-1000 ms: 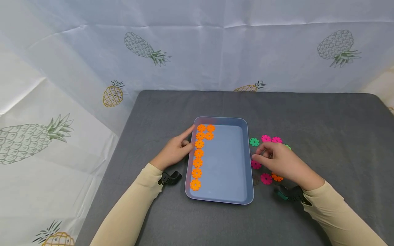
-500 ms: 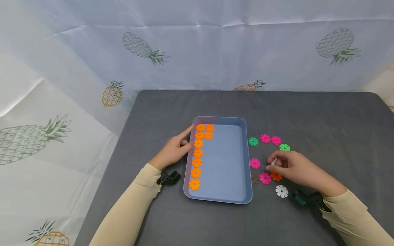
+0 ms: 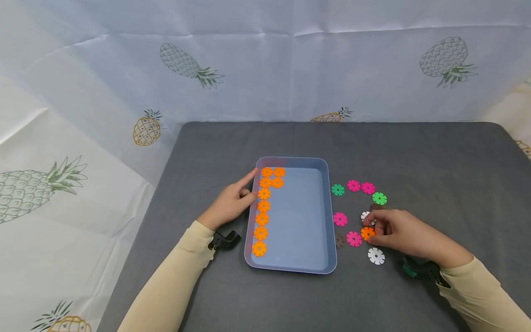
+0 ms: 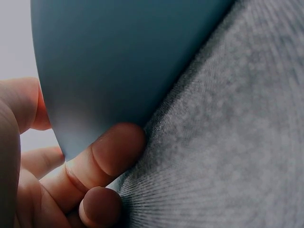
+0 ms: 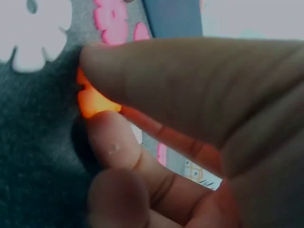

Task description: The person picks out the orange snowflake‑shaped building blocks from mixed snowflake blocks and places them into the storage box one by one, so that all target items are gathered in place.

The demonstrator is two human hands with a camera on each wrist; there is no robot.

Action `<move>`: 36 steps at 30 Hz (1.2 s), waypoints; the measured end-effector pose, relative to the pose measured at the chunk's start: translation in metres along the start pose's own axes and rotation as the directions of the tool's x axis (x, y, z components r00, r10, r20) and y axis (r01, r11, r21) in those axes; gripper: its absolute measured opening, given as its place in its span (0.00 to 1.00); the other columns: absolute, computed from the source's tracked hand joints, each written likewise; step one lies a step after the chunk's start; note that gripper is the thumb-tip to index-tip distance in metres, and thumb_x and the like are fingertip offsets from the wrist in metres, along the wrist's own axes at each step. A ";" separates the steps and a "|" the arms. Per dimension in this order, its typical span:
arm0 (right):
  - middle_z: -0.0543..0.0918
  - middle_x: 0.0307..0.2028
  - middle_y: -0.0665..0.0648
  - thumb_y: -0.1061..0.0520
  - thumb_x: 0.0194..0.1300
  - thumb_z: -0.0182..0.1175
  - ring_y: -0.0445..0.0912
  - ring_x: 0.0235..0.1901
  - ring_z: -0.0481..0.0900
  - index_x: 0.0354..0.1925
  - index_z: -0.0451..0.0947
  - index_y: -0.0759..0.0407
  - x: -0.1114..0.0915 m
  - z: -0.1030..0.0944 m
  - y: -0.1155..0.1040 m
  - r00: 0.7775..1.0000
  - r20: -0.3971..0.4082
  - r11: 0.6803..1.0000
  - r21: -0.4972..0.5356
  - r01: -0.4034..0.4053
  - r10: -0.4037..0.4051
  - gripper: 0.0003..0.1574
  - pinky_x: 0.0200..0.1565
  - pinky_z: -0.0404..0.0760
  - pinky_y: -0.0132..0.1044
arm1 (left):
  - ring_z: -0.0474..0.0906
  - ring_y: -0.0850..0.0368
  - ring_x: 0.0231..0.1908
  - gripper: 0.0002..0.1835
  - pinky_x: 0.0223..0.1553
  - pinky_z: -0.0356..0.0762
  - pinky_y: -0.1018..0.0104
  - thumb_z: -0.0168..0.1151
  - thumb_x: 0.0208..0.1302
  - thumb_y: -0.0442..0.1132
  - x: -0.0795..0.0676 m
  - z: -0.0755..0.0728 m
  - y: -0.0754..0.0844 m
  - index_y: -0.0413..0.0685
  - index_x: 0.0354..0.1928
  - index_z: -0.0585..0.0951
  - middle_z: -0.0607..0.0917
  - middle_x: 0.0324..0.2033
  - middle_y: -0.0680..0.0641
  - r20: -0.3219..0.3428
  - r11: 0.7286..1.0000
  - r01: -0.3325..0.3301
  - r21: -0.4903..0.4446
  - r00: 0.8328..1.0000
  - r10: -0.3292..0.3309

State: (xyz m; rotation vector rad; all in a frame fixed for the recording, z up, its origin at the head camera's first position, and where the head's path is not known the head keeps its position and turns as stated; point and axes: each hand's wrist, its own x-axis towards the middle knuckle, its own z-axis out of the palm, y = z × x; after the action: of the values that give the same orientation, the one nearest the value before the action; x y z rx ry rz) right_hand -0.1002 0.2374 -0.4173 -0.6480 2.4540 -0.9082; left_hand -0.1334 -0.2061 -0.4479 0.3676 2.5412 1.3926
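My left hand (image 3: 228, 206) holds the left side of a blue-grey tray (image 3: 297, 265), with the index finger stretched along the rim. In the left wrist view, fingers (image 4: 118, 149) lie against the tray's outer wall (image 4: 109, 61). Inside the tray, orange flower-shaped discs (image 3: 262, 218) form a column along the left side, with a short second column beside its top. On the table right of the tray, my right hand (image 3: 400, 233) pinches another orange flower-shaped disc (image 3: 367, 233) between thumb and finger. The right wrist view shows this disc (image 5: 92, 102) partly hidden by the thumb.
Around the right hand lie pink discs (image 3: 354, 239), green discs (image 3: 379, 198), white discs (image 3: 376, 256) and brown discs (image 3: 339, 240). A grey cloth (image 3: 448, 184) covers the table. Behind it hangs a pineapple-print sheet (image 3: 265, 69).
My right hand has moved from beside the tray's right edge, rightward and toward me, to the orange disc among the loose pieces. The left hand stays at the tray's side.
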 end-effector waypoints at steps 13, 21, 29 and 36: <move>0.75 0.33 0.45 0.54 0.53 0.82 0.35 0.29 0.69 0.40 0.82 0.48 0.000 0.005 -0.002 0.993 -0.114 0.987 -0.158 0.006 -0.024 0.19 0.32 0.72 0.34 | 0.52 0.63 0.16 0.40 0.25 0.55 0.65 0.56 0.72 0.40 0.001 0.000 -0.001 0.64 0.84 0.58 0.66 0.15 0.55 -0.006 1.000 -0.004 0.008 1.000 0.004; 0.77 0.29 0.42 0.55 0.52 0.82 0.35 0.24 0.69 0.35 0.82 0.44 0.001 0.005 -0.010 0.981 -0.191 0.982 -0.174 -0.072 0.038 0.18 0.29 0.71 0.33 | 0.52 0.63 0.16 0.40 0.26 0.55 0.66 0.56 0.72 0.40 0.002 -0.001 0.000 0.64 0.84 0.58 0.66 0.14 0.55 -0.004 1.000 -0.002 0.012 1.000 0.002; 0.79 0.28 0.42 0.62 0.61 0.75 0.36 0.26 0.71 0.36 0.84 0.49 0.002 0.003 -0.015 0.981 -0.182 0.981 -0.168 -0.093 0.061 0.10 0.29 0.72 0.33 | 0.52 0.63 0.17 0.40 0.26 0.54 0.66 0.55 0.72 0.40 0.002 -0.001 0.001 0.63 0.84 0.58 0.66 0.14 0.55 -0.001 1.000 0.001 0.014 1.000 -0.001; 0.83 0.30 0.42 0.63 0.62 0.74 0.35 0.29 0.75 0.38 0.87 0.53 0.005 0.001 -0.014 0.987 -0.160 0.982 -0.180 -0.058 0.029 0.07 0.32 0.77 0.34 | 0.52 0.63 0.17 0.39 0.26 0.54 0.66 0.56 0.72 0.41 0.002 -0.001 0.001 0.63 0.84 0.58 0.66 0.15 0.55 0.000 1.000 0.000 0.009 1.000 0.000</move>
State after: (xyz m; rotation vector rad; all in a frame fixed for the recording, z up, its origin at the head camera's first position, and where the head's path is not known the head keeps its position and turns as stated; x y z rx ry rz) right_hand -0.0998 0.2250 -0.4099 -0.6023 2.7051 -0.7464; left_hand -0.1356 -0.2058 -0.4466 0.3696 2.5484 1.3817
